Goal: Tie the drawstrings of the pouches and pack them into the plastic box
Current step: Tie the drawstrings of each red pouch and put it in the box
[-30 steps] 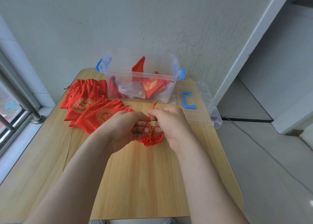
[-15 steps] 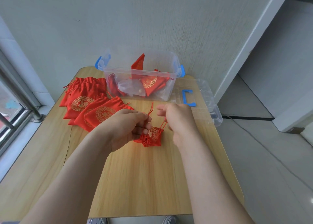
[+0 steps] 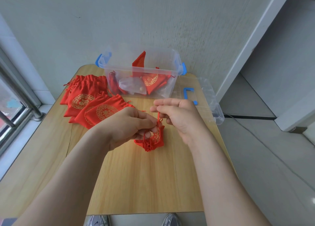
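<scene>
1. Knot-tying in progress: the pouch (image 3: 153, 140) is at frame centre, low over the surface (image 3: 136, 183), gathered end toward the bottom of the frame. Whether it touches the wood, I can't tell.
2. Now the left hand (image 3: 129, 125): fingers curled round the pouch's left side, gripping cloth.
3. And the right hand (image 3: 179, 116) pinches the drawstring (image 3: 158, 118) between thumb and forefinger.
4. Key line: the drawstring runs almost straight up-frame from the pouch to that pinch, so the pouch lies below-left of the right hand.
5. Up-frame past both hands waits the open plastic box (image 3: 119, 68), and the right hand looks nearer. The pile of pouches (image 3: 88, 99) lies at left.
</scene>
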{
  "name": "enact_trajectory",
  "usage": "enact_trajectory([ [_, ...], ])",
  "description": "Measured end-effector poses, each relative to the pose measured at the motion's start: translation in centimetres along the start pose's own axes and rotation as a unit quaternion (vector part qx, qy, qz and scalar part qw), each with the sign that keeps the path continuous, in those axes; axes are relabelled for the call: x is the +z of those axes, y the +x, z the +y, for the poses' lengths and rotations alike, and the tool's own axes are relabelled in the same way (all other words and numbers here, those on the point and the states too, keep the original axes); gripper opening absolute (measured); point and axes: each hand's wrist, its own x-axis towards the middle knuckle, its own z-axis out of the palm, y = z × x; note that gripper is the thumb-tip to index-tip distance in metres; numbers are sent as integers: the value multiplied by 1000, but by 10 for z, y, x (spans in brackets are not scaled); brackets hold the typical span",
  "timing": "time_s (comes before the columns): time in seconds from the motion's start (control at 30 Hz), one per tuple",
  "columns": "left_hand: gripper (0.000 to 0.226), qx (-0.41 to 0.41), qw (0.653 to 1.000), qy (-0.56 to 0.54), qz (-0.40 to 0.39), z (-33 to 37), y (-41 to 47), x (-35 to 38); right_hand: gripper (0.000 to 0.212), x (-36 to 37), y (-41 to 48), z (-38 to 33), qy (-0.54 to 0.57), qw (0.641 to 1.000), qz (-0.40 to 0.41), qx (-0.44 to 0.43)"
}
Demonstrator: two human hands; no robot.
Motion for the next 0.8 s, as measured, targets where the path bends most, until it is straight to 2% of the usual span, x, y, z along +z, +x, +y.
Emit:
enact_trajectory([
  [0.1,21,8,1000,-1,-10,2,-1,0,15,1,4,5,33,999,2,-11],
  [0.27,23,17,1000,0,-3,4,-2,5,13,-1,4,8,22,998,24,-56],
  [0.43,25,-3,1000,-24,14,4,-2,4,36,0,6,11,-63,993,26,-95],
  [0.6,29,-31,997,-45,55,1,3,1,35,2,6,8,-182,974,51,-121],
  [0.7,23,-39,995,-55,69,1,4,1,39,2,0,3,-263,956,10,-133],
  [0.8,25,-41,995,-62,64,1,3,0,36,0,-4,0,-284,946,-39,-152],
])
